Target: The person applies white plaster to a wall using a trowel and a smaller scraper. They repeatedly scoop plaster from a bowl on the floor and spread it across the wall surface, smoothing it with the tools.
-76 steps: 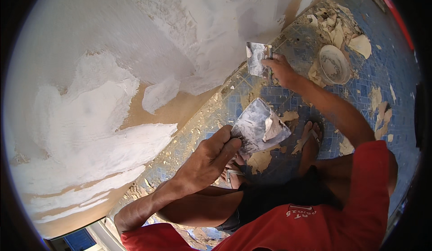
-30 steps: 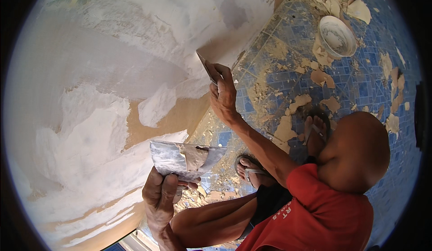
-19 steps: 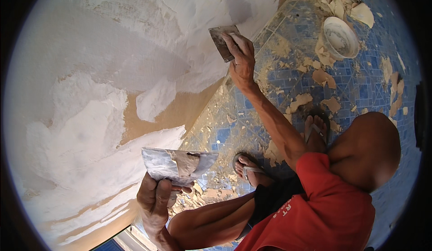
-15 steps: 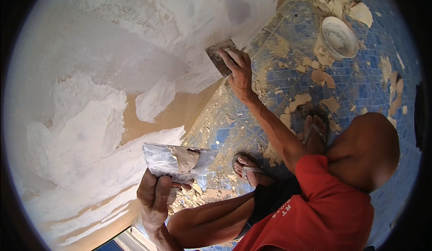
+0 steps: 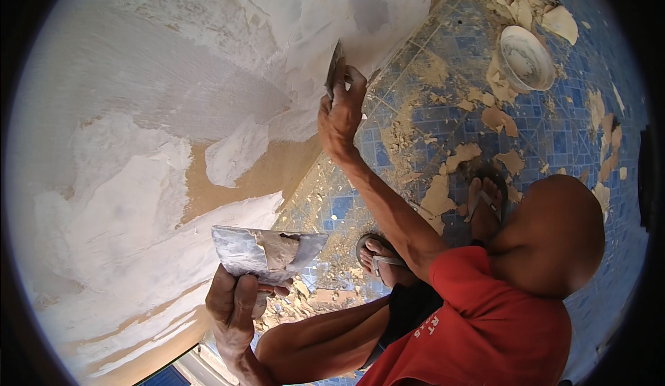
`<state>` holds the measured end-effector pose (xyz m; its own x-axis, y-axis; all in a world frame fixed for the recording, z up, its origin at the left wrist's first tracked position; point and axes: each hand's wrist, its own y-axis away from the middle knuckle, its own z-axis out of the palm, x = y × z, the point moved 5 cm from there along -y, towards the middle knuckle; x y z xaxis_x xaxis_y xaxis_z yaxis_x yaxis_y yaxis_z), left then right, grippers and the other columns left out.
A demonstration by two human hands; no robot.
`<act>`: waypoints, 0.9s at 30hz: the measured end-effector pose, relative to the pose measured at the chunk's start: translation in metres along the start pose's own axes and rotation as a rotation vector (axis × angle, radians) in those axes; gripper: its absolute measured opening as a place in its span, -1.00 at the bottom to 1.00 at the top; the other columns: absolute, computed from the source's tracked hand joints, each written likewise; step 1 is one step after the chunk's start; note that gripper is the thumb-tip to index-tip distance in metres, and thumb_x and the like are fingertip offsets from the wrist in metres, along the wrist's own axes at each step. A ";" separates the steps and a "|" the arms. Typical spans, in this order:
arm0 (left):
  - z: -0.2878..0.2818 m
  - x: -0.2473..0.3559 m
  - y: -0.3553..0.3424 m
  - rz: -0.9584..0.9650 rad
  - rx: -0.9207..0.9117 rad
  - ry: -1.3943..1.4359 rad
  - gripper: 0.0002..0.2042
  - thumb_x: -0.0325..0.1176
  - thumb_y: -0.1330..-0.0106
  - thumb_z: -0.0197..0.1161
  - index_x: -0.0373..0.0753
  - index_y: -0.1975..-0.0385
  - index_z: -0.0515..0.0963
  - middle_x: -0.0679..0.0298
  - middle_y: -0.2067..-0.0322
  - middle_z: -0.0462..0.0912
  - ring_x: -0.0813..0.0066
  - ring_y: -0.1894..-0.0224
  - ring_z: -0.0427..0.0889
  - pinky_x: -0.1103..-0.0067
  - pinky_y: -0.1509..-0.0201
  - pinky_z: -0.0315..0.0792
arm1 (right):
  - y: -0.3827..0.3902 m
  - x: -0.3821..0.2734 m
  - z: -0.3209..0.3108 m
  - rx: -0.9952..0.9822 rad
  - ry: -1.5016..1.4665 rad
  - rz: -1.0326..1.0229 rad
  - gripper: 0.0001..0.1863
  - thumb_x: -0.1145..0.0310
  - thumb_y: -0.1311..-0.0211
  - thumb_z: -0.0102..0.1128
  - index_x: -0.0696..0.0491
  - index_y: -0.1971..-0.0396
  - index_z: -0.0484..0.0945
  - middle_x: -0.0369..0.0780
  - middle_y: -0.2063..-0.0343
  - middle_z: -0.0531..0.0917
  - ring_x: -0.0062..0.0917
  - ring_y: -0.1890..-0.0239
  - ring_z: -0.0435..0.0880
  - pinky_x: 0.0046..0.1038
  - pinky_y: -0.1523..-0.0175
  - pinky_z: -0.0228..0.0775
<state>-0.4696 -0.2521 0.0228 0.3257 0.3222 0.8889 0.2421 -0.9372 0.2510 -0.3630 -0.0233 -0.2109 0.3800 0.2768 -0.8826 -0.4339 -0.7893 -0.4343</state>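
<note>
My left hand [image 5: 232, 306] is closed on a wide metal putty blade [image 5: 235, 244], held level near the lower wall, with a lump of pale putty [image 5: 277, 247] on it. My right hand [image 5: 341, 116] grips a smaller metal scraper [image 5: 334, 64], seen nearly edge-on, at the wall [image 5: 125, 178] just above its foot. Whether its edge touches the surface I cannot tell for sure. White and grey filler covers much of this wall, with patches and streaks of tan showing through.
A white bowl [image 5: 525, 57] with pale residue sits on the blue tiled floor [image 5: 561, 123]. Flakes and broken pieces [image 5: 499, 119] lie scattered around it and along the wall's foot. My sandalled feet [image 5: 485, 199] and bent knees are below me.
My right hand has shifted left along the wall since half a second ago, and its scraper has turned from flat-faced to edge-on. My left blade has drifted slightly left and down.
</note>
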 end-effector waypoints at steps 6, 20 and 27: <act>-0.005 0.002 0.001 0.004 0.030 -0.033 -0.65 -0.22 -0.57 0.09 -0.47 -0.03 0.44 -0.06 0.38 0.74 0.28 0.43 0.75 0.48 0.32 0.62 | 0.023 -0.011 0.019 -0.009 0.050 0.045 0.15 0.82 -0.01 0.25 -0.16 -0.59 -0.06 0.02 -0.22 0.33 -0.15 -0.15 0.42 -0.30 0.11 0.57; 0.014 0.022 -0.009 0.064 0.041 -0.003 -0.64 -0.24 -0.54 0.14 -0.48 -0.05 0.45 -0.04 0.36 0.73 0.27 0.43 0.75 0.47 0.32 0.63 | 0.034 0.016 -0.031 -0.029 -0.389 0.313 -0.79 0.61 -0.40 -0.02 0.25 0.00 0.40 -0.20 0.16 0.45 -0.58 0.18 0.40 -0.54 0.09 0.34; 0.010 0.016 -0.006 0.053 0.001 0.001 -0.66 -0.23 -0.55 0.12 -0.47 -0.02 0.45 -0.04 0.37 0.74 0.28 0.44 0.74 0.47 0.32 0.62 | -0.029 0.003 -0.018 -0.070 -0.351 0.398 -0.61 0.64 -0.22 0.11 0.23 -0.08 0.48 -0.08 0.09 0.50 -0.24 0.09 0.55 -0.27 0.07 0.47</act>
<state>-0.4570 -0.2398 0.0312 0.3373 0.2719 0.9013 0.2250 -0.9529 0.2033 -0.3344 -0.0100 -0.1974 -0.1042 0.1057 -0.9889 -0.4282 -0.9022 -0.0513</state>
